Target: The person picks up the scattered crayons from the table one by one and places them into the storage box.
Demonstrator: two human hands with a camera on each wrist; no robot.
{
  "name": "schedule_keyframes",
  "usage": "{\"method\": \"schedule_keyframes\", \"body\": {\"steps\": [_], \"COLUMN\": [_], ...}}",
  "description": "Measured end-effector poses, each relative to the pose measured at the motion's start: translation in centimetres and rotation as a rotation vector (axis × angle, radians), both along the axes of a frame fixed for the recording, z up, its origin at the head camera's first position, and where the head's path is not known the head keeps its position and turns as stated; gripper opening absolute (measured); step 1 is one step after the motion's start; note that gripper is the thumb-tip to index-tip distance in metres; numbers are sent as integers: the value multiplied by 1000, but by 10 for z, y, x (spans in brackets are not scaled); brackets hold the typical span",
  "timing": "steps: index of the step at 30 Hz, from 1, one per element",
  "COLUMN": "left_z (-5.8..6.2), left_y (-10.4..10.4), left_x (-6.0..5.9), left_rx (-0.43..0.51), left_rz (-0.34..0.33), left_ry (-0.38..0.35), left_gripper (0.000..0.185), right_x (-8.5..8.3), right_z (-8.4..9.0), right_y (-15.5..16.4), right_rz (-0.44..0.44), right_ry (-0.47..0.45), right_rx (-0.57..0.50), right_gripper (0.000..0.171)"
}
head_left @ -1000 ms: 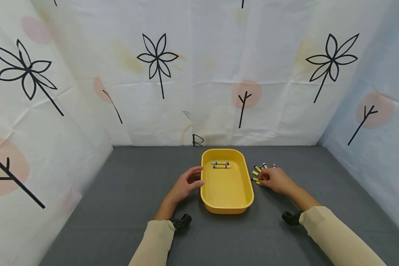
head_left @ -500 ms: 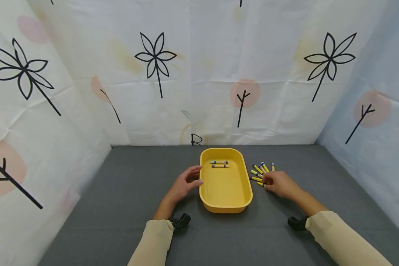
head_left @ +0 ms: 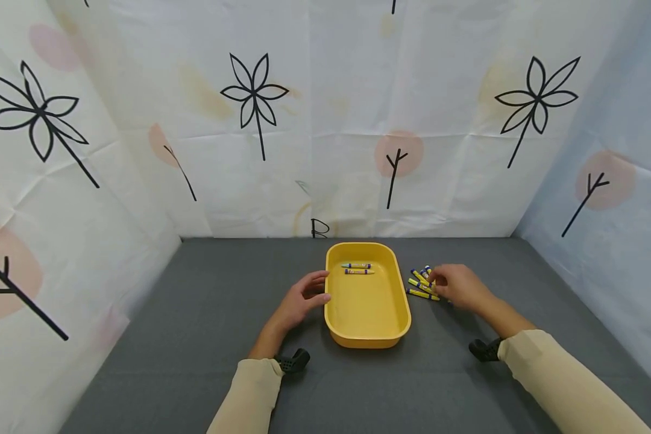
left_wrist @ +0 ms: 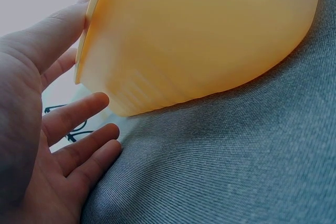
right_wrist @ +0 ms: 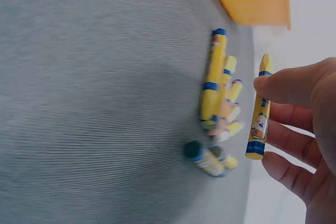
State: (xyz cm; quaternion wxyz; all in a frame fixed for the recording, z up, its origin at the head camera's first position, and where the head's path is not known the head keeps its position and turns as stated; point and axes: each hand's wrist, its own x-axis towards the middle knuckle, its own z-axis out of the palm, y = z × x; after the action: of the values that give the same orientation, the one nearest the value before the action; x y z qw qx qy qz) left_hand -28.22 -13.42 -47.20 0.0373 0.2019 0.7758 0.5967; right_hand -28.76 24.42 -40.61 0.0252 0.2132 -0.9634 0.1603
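Two crayons (head_left: 357,268) already lie side by side in the yellow tray (head_left: 396,310), up at its far end. So the job looks only just begun.

The right hand (head_left: 458,286) pinches one yellow crayon (right_wrist: 259,114) between thumb and fingers, lifted a little off the grey cloth (head_left: 195,313) (the wrist view shows this best). It hangs just beside the loose pile of crayons (right_wrist: 218,108), which lies on the cloth near the tray's right side. About six or seven crayons wait there, some blurred together, so the count is not sure.

The left hand (head_left: 302,299) is open, with straight fingers and the thumb resting against the tray's left wall (left_wrist: 199,40). It grips nothing.

I think most of the work is left: the held crayon is not in the tray yet, and the pile is not either.
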Motion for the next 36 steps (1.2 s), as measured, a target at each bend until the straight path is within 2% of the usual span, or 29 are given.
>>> {"method": "schedule_keyframes", "body": {"steps": [9, 17, 20, 25, 28, 34, 36], "left_z": [-2, 0, -1, -2, -3, -4, 1], "left_y": [1, -3, -3, -2, -2, -2, -3], "left_x": [0, 1, 1, 1, 1, -1, 2], "left_rx": [-5, -2, 7, 11, 19, 26, 21], "left_rz": [26, 13, -10, -11, -20, -35, -39], "left_ry": [6, 14, 27, 19, 28, 34, 31], "left_gripper": [53, 55, 55, 56, 58, 57, 57], "right_x": [-14, -34, -42, -52, -55, -56, -56], "right_z": [23, 42, 44, 44, 43, 40, 39], "right_y": [-9, -37, -47, -67, -78, -102, -109], "right_rz": [20, 25, 34, 60, 52, 63, 70], "right_ry": [104, 78, 78, 91, 69, 32, 23], "right_rx": [-4, 4, -4, -41, -50, 24, 38], "right_gripper": [14, 15, 16, 16, 17, 17, 16]}}
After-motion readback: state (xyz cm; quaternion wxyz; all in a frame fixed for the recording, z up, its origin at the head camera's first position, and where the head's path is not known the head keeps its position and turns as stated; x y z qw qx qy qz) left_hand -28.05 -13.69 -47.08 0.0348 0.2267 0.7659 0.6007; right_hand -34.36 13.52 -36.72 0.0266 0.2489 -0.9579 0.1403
